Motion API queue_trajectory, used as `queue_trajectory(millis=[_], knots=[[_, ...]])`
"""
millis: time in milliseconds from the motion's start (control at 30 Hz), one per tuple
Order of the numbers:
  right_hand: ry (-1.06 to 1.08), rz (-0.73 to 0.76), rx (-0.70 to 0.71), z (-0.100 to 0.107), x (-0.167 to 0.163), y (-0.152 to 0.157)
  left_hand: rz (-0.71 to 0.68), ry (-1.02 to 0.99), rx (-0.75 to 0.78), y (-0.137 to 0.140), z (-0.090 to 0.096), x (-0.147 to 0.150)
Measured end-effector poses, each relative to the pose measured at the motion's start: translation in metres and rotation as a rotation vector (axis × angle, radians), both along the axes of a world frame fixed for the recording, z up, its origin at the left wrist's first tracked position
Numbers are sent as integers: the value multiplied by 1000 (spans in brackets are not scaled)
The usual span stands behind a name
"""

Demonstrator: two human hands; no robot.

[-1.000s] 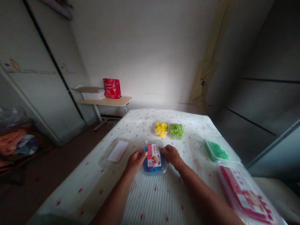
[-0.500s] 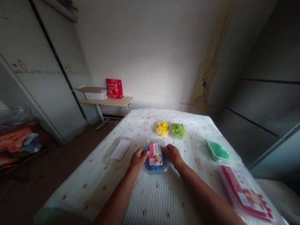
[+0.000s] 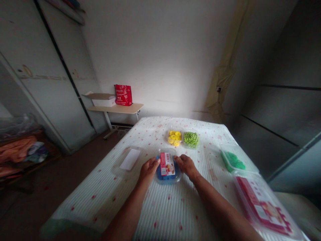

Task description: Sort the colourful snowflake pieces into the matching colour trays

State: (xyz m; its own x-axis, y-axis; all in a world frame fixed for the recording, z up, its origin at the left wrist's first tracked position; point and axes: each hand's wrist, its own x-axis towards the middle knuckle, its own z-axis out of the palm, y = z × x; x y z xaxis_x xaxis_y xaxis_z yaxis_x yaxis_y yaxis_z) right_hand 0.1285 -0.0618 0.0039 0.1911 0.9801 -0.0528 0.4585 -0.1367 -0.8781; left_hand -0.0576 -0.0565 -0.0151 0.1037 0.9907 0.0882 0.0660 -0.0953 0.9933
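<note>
A clear plastic container with blue contents and a red-and-white label on its lid lies on the white covered surface in front of me. My left hand grips its left side, thumb on the lid edge. On the opposite side, my right hand holds the rim with bent fingers. To the left lies a loose clear lid with a white label. Just beyond the container stand a clear box of yellow pieces and another of light green pieces.
At the right sit a clear container of green pieces and a labelled container with dark pink contents. A side table by the wall carries a red bag and a white box. Cabinets flank both sides.
Both hands stay on the sides of the blue container, which keeps its place on the cover. The whole view has shifted slightly; the fingers have barely moved.
</note>
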Motion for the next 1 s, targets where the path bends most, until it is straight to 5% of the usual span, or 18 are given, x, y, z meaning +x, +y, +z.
queue_trajectory(millis=[300,600,1000], knots=[[371,161,-251,4,12,-51,39,102,-90,-29,-1,-20],[479,159,-252,9,4,-59,-119,-21,-368,-47,4,-18],[545,150,-228,2,3,-60,-95,-136,-393,-47,-4,-16]])
